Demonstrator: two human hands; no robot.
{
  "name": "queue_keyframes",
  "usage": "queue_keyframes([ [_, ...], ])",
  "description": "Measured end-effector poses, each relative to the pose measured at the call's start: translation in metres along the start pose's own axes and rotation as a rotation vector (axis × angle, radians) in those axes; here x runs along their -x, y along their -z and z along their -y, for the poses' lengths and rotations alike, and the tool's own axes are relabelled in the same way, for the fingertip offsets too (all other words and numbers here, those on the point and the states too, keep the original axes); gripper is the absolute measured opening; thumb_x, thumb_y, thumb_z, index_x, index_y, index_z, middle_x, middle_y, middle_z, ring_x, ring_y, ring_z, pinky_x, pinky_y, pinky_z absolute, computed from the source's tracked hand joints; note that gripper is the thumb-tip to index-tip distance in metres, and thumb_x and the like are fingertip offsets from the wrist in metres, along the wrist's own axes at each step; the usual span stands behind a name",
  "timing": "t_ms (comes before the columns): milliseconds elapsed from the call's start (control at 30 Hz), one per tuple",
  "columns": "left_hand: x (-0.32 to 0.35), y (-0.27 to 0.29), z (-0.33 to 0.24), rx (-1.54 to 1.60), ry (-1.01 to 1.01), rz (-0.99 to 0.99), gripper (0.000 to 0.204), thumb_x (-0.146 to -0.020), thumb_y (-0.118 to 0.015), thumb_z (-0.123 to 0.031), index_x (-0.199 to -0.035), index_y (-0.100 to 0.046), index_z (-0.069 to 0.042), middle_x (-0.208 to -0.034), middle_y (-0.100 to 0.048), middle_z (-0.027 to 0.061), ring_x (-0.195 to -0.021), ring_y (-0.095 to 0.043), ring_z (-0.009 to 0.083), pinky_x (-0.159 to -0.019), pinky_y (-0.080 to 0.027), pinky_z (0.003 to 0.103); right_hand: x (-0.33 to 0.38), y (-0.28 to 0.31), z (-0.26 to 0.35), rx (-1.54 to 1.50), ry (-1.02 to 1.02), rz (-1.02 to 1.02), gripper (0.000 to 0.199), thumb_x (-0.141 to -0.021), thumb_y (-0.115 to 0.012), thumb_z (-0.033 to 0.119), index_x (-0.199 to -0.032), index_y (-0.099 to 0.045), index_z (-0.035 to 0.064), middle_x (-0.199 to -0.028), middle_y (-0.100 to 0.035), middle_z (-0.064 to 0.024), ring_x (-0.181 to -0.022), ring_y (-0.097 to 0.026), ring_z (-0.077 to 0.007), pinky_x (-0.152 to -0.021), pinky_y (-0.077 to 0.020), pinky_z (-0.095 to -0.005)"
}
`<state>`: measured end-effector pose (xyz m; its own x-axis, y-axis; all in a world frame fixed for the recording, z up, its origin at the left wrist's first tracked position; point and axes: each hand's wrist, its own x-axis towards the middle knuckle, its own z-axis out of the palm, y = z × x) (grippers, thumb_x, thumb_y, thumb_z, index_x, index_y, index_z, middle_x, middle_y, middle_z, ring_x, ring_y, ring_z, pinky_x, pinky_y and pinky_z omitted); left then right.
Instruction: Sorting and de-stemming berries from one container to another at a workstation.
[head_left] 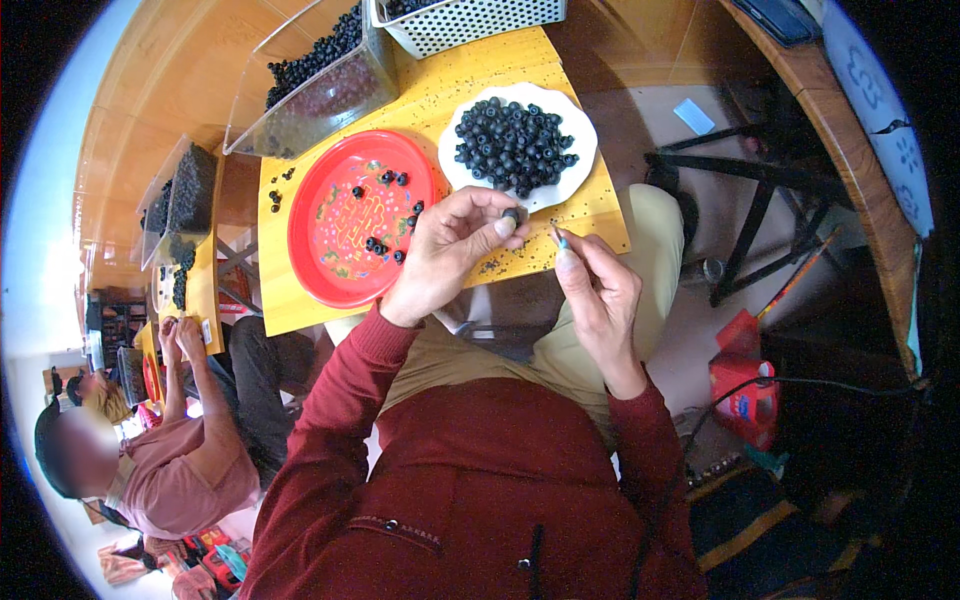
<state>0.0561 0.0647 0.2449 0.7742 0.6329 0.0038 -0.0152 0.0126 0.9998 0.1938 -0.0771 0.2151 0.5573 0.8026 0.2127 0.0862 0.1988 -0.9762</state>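
Far left, at 8 o'clock: a second person (pixel 170 470) in pink, hands raised at another yellow table (pixel 205 285), face not described. Dark fruit piled in a clear bin (pixel 190 190) near them at 9 o'clock.

At 11 o'clock, a large clear box (pixel 320 90) of dark round fruit, its top edge cut off by the rim. A white perforated basket (pixel 470 22) at 12 o'clock, also cut off.

On the yellow board (pixel 440 90): a red plate (pixel 345 235) with a few scattered dark fruits, then a white plate (pixel 580 140) heaped with them at 1 o'clock of it. Dark crumbs lay along the board's near edge.

Left hand (pixel 450 255) sat over the red plate's right rim, hiding part of it, thumb and forefinger pinched on one dark fruit (pixel 512 213).

Right hand (pixel 600 295) just beside it, at its 4 o'clock, fingers pressed together around a thin tool (pixel 560 238) with a bluish tip; tool mostly hidden in the grip, its point just short of the fruit.

Right, at 3 o'clock: dark stool legs (pixel 760 200), a red bag (pixel 745 395) at 4 o'clock. Far-right items too dark to make out.
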Motion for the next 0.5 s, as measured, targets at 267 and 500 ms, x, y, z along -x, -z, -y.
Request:
queue_keyframes([
  [267,0.020,-0.005,0.006,0.557,0.138,-0.045,0.030,-0.096,-0.060,-0.004,-0.126,-0.060,0.000,-0.105,-0.069,0.0106,-0.096,-0.068,0.0179,-0.087,-0.058,0.033,-0.007,-0.012,0.003,-0.006,0.026,0.027,0.030,-0.096,-0.064,0.021,-0.111,-0.067,-0.0049,-0.083,-0.062,-0.0066,-0.074,-0.056,-0.0113,-0.067,-0.0448,-0.0265],
  [500,0.025,-0.001,0.015,0.597,0.115,-0.049,0.027,-0.095,-0.061,-0.003,-0.122,-0.063,-0.001,-0.105,-0.070,0.0105,-0.095,-0.069,0.0175,-0.086,-0.058,0.033,-0.006,-0.015,0.004,0.026,0.008,0.066,0.030,-0.096,-0.064,0.022,-0.110,-0.067,-0.0051,-0.083,-0.063,-0.0073,-0.075,-0.058,-0.0130,-0.068,-0.0462,-0.0272],
])
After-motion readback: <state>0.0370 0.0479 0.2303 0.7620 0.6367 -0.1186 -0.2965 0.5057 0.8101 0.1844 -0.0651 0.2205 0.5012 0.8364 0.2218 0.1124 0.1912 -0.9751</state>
